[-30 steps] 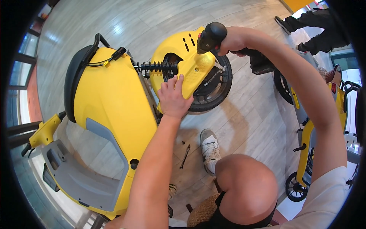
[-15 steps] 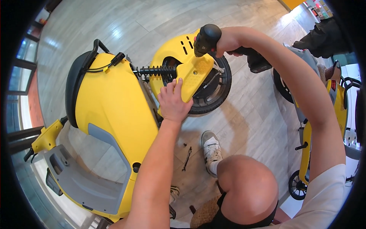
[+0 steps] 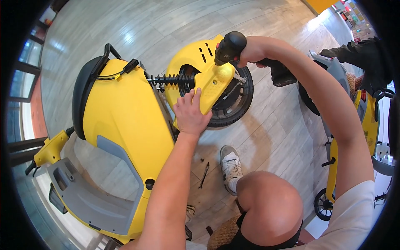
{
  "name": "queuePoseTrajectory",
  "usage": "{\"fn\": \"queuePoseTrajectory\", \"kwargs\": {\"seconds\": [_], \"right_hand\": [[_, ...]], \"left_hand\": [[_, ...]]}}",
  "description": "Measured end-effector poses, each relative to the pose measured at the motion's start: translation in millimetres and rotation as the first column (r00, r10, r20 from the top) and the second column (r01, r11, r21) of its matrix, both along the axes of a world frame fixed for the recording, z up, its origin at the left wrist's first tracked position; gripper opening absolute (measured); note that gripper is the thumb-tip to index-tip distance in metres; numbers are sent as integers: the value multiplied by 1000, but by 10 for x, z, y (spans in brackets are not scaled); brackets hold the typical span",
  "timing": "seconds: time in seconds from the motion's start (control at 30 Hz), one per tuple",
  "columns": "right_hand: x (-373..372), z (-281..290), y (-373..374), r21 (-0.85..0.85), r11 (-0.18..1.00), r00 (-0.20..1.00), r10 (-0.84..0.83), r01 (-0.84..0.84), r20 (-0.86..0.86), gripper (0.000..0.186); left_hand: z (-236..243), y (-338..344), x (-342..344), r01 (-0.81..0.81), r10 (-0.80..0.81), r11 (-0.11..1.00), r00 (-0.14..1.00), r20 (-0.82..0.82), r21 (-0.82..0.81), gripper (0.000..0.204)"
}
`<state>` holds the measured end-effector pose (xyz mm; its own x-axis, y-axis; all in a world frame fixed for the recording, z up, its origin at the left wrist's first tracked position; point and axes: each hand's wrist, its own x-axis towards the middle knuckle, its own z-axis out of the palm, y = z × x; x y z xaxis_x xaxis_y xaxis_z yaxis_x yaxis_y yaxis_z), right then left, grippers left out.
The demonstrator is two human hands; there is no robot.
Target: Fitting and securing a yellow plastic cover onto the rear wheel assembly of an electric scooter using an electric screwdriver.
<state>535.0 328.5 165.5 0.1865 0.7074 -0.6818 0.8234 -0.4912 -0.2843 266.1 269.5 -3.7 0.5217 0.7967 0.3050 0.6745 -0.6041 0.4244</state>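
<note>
PLACE: scooter workshop, probably — background [image 3: 354, 18] blurry | yellow scooter [image 3: 125, 108] | power drill [image 3: 230, 46] | wrench [image 3: 204, 175] on floor [image 3: 266, 25] | second scooter [image 3: 368, 125]

Smooth yellow plastic scooter body [image 3: 125, 106]

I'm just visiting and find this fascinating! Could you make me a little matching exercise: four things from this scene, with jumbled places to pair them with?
Things
1. Power drill
2. Wrench
3. Coil spring
4. Left hand

Places
A. On the floor, left of the shoe
B. Laid palm-down on the yellow cover
C. Held in the right hand
D. Between the scooter's yellow body and the wheel

Pairs: 1-C, 2-A, 3-D, 4-B
</note>
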Motion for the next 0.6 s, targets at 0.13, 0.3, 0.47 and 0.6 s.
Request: {"fn": "queuePoseTrajectory", "kwargs": {"seconds": [0.13, 0.3, 0.47, 0.6], "right_hand": [[-79, 67, 43, -34, 998, 997, 51, -49, 64, 35], [-32, 21, 30, -6, 999, 998, 33, -33, 54, 35], [-75, 81, -24, -31, 999, 999, -23, 24, 43, 32], [-54, 82, -45, -9, 999, 998, -48, 48, 32, 28]], "left_hand": [[-35, -7, -6, -14, 14, 1000, 1000, -6, 18, 78], [-31, -1, 14, -14, 14, 1000, 1000, 1, 16, 78], [-45, 9, -1, -6, 5, 1000, 1000, 14, 16, 79], [-7, 2, 17, -17, 17, 1000, 1000, 4, 9, 80]]}}
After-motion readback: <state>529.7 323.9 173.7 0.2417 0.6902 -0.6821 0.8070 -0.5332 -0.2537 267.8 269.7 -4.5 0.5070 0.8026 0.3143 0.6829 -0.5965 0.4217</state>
